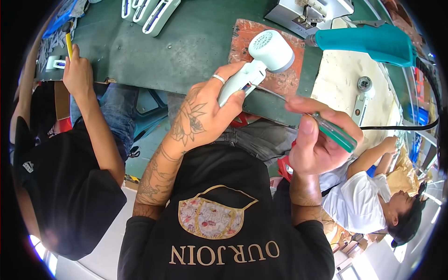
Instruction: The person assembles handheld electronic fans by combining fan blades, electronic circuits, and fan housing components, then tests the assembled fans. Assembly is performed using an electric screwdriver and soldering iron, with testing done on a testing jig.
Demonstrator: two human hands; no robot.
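Right hand (322,144) grips a green-handled screwdriver (333,133) — left hand (205,114) clasps white appliance (261,58).

A dark green workbench (186,46) runs across the top of the view, just beyond the person's left hand (200,116). A worn reddish mat (284,79) lies on it right behind that hand, with white plastic shells (149,11) farther off to the hand's left. Beyond the right hand (322,140) a grey metal machine (308,14) and a teal power tool (368,44) rest on the bench.
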